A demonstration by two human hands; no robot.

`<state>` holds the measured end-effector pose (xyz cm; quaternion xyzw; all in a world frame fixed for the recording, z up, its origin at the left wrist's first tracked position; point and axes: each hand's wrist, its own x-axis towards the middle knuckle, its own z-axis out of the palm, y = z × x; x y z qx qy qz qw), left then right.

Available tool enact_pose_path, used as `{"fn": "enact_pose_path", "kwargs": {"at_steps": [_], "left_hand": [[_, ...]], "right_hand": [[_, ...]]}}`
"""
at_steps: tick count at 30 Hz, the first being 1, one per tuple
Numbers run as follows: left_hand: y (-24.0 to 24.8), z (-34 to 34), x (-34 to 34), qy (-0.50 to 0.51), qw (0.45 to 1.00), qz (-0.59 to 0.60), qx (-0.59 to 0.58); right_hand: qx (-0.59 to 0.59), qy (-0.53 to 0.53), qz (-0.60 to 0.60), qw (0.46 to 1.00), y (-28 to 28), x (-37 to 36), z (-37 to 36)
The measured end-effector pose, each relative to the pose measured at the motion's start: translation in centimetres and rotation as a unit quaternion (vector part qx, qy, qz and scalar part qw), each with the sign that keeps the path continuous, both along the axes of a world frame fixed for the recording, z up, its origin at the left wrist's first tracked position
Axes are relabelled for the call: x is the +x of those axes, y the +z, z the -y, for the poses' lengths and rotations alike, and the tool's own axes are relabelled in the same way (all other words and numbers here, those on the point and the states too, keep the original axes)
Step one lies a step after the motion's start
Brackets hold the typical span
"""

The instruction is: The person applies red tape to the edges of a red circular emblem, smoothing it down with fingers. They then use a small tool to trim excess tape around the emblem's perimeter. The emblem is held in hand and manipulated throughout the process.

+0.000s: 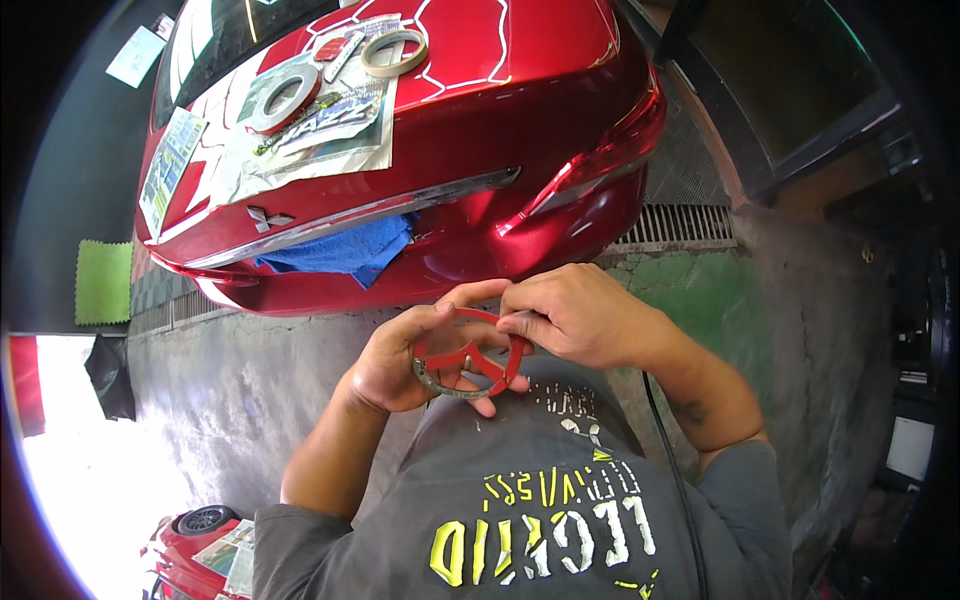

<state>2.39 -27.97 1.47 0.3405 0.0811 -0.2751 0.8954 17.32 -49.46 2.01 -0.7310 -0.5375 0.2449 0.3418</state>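
Note:
A round car emblem with a three-armed star inside its ring is held in front of my torso. Red tape or backing covers most of the side facing me, and the lower left of the ring looks grey. My left hand is closed on it, thumb at the upper left of the ring and fingers behind, showing through the gaps. Over at the ring's upper right, my right hand pinches the rim between thumb and bent fingers. Whether a loose tape strip also sits in that pinch is hidden.
Ahead stands a red car. On its lid lie newspaper, a grey-and-red tape roll and a beige tape roll. A blue cloth hangs below the lid edge. A floor grate runs behind; a black cable crosses my shirt.

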Motion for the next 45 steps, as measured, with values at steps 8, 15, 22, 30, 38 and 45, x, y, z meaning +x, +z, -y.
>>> {"fn": "enact_pose_path", "kwargs": {"at_steps": [8,15,22,30,38,45], "left_hand": [[-0.9,-0.3,-1.2,0.258,0.958,0.081,-0.099],[0.0,-1.4,-1.3,0.271,0.951,0.111,-0.102],[1.5,-0.5,-1.1,0.269,0.955,0.08,-0.093],[2.5,0.8,-1.5,0.269,0.958,0.093,-0.031],[2.9,1.8,-1.9,0.28,0.955,0.098,0.001],[3.1,2.0,-2.0,0.28,0.955,0.1,0.017]], "right_hand": [[0.067,-0.196,-0.029,0.978,-2.6,0.9,3.3],[0.025,-0.268,-0.245,0.931,-6.3,-1.4,8.0],[0.078,-0.233,0.016,0.969,1.3,-1.6,3.0],[0.14,-0.125,0.363,0.913,4.9,-2.3,-0.1],[0.124,-0.122,0.414,0.893,4.7,-3.2,-0.8],[0.111,-0.118,0.414,0.896,5.0,-3.6,-1.1]]}}
